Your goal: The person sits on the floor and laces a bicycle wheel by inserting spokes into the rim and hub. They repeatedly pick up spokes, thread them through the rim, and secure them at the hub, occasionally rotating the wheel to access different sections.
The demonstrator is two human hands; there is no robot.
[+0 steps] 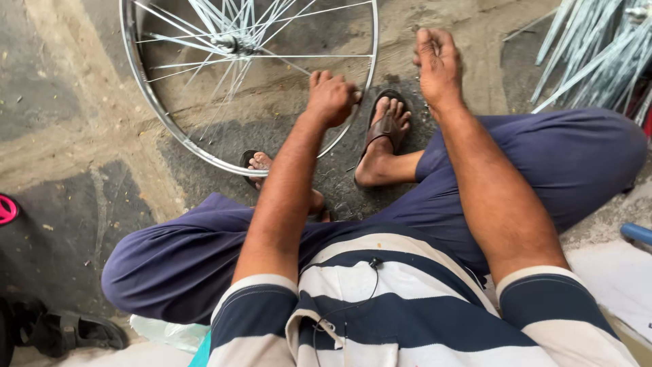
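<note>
A silver bicycle wheel rim (157, 112) with thin spokes and a hub (231, 43) lies on the concrete floor in front of me. My left hand (331, 96) is closed around the rim's near right edge, close to my sandalled right foot (386, 130). My right hand (438, 62) hovers to the right of the wheel, palm down and fingers loosely together, holding nothing that I can see. My left foot (259, 163) pokes out under the rim. I sit with my knees apart in dark blue trousers.
A bundle of loose silver spokes (598, 54) lies at the top right. A black sandal (75, 331) rests at the bottom left, a pink object (7, 208) at the left edge, a blue tube (636, 233) at the right edge.
</note>
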